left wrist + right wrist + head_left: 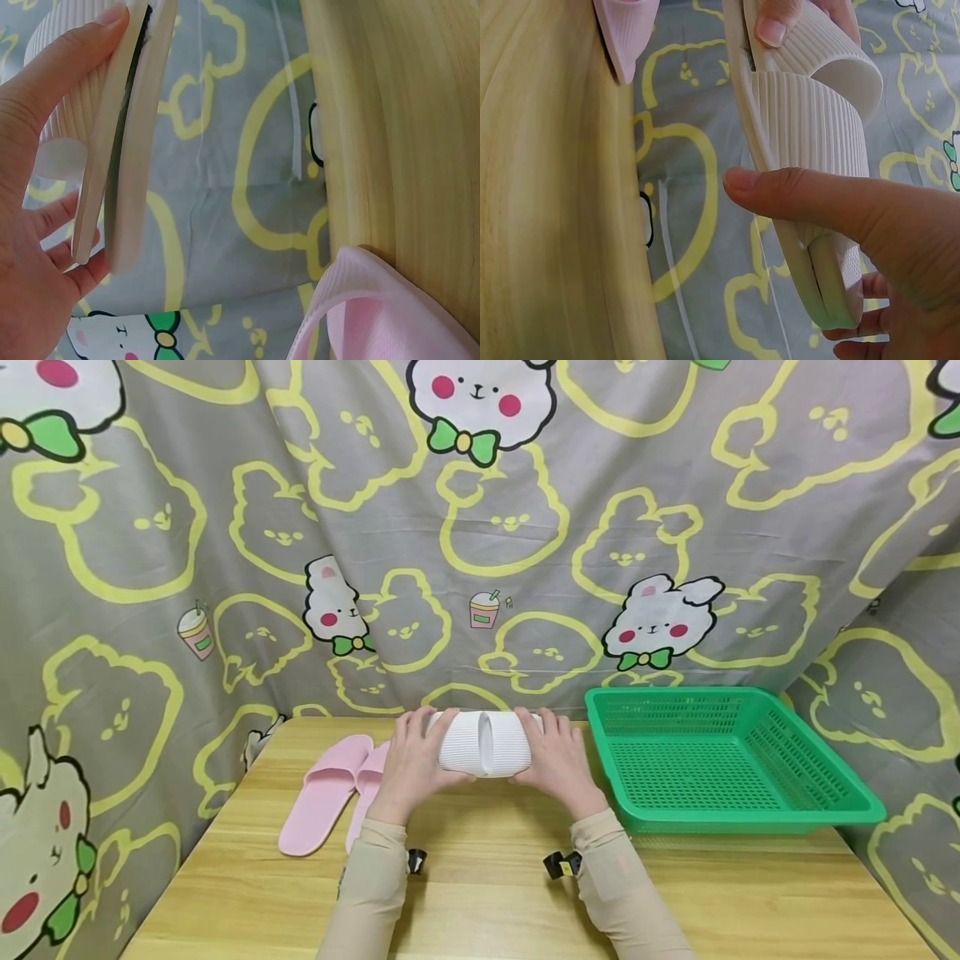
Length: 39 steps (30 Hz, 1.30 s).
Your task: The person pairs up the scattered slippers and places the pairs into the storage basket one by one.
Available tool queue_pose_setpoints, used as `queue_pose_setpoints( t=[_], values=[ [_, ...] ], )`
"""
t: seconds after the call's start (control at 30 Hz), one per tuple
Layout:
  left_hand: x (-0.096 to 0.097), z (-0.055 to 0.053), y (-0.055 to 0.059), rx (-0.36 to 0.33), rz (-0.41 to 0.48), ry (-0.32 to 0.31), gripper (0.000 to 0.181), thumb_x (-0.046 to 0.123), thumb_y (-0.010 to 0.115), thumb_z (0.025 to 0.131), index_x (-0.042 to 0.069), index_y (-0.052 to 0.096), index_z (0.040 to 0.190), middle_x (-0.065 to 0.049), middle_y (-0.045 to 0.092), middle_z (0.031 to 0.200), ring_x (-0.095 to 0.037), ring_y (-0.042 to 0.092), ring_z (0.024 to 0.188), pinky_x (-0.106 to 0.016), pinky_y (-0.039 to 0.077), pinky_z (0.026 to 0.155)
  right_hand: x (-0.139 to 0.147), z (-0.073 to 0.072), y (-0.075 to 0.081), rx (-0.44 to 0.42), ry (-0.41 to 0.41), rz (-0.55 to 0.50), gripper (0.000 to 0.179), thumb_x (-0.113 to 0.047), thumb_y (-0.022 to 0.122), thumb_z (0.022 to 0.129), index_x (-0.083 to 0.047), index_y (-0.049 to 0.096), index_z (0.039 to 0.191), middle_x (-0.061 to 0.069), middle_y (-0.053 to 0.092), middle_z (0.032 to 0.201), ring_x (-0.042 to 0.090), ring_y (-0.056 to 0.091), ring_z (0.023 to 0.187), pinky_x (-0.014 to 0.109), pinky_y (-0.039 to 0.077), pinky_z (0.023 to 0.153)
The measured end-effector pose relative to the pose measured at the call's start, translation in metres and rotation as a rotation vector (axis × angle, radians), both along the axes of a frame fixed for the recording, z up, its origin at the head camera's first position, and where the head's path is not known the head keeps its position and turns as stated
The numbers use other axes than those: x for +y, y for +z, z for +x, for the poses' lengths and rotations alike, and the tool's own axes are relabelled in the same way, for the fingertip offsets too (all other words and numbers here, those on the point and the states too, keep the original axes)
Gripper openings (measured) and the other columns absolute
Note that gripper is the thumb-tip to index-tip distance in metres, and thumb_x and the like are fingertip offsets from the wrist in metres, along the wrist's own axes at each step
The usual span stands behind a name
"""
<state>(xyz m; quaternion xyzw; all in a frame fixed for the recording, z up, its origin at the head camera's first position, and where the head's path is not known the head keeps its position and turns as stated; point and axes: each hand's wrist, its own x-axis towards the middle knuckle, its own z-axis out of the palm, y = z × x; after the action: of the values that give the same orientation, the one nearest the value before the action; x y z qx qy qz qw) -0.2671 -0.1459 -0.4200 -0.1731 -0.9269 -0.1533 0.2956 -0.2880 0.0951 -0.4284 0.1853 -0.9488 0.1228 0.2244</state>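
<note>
A pair of white ribbed slippers (461, 745) is held up over the far part of the table, their straps side by side in the head view. My left hand (408, 766) grips one end of the pair, and my right hand (557, 766) grips the other. In the left wrist view the thumb lies on the near slipper's (105, 112) edge, with fingertips under the soles. The right wrist view shows the two slippers (802, 112) pressed together and partly overlapping, the right thumb across the near one.
Pink slippers (322, 810) lie on the wooden table (487, 893) at the left, one partly hidden behind my left arm. A green perforated basket (750, 817) stands at the right. A grey patterned curtain (420, 543) hangs behind and beside the table.
</note>
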Motion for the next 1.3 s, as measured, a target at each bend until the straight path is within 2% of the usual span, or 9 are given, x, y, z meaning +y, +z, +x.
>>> queue_pose_setpoints(
  t=[0.4, 0.7, 0.9, 1.07, 1.3],
  values=[
    [0.002, 0.000, -0.002, -0.099, -0.002, 0.027, 0.117, 0.062, 0.088, 0.051, 0.028, 0.033, 0.149, -0.013, 0.041, 0.140, -0.037, 0.038, 0.126, -0.053, 0.041, 0.101, 0.006, -0.001, 0.001, -0.047, -0.021, -0.001, 0.109, -0.050, 0.092, 0.054, -0.026, 0.037, 0.144, 0.018, 0.048, 0.135, 0.040, 0.046, 0.115, 0.052, 0.043, 0.089],
    [0.001, 0.002, 0.003, -0.171, 0.017, 0.012, 0.119, 0.062, 0.086, 0.055, 0.033, 0.026, 0.153, -0.011, 0.035, 0.148, -0.035, 0.032, 0.134, -0.055, 0.036, 0.107, 0.006, -0.001, 0.001, -0.070, -0.029, -0.005, 0.109, -0.049, 0.092, 0.055, -0.026, 0.036, 0.145, 0.019, 0.047, 0.136, 0.041, 0.045, 0.117, 0.054, 0.042, 0.091],
    [-0.003, 0.002, 0.005, -0.170, 0.047, -0.027, 0.118, 0.061, 0.086, 0.056, 0.030, 0.027, 0.153, -0.012, 0.032, 0.153, -0.035, 0.028, 0.141, -0.059, 0.034, 0.110, 0.007, 0.000, 0.003, -0.084, -0.035, 0.000, 0.109, -0.050, 0.091, 0.055, -0.026, 0.035, 0.146, 0.018, 0.046, 0.137, 0.041, 0.045, 0.118, 0.054, 0.042, 0.090],
    [-0.008, 0.001, 0.007, -0.139, 0.038, -0.049, 0.114, 0.065, 0.083, 0.058, 0.028, 0.029, 0.152, -0.011, 0.032, 0.155, -0.036, 0.029, 0.142, -0.059, 0.031, 0.112, 0.009, 0.000, 0.004, -0.087, -0.047, 0.007, 0.111, -0.051, 0.091, 0.054, -0.028, 0.034, 0.146, 0.017, 0.046, 0.138, 0.041, 0.044, 0.119, 0.053, 0.042, 0.090],
    [-0.012, 0.001, 0.008, -0.083, 0.059, -0.069, 0.098, 0.064, 0.076, 0.069, 0.025, 0.037, 0.149, -0.010, 0.040, 0.152, -0.037, 0.034, 0.140, -0.058, 0.031, 0.112, 0.011, 0.000, 0.006, -0.100, -0.052, 0.008, 0.111, -0.050, 0.092, 0.054, -0.028, 0.034, 0.147, 0.017, 0.045, 0.138, 0.040, 0.043, 0.120, 0.054, 0.041, 0.089]
  ],
)
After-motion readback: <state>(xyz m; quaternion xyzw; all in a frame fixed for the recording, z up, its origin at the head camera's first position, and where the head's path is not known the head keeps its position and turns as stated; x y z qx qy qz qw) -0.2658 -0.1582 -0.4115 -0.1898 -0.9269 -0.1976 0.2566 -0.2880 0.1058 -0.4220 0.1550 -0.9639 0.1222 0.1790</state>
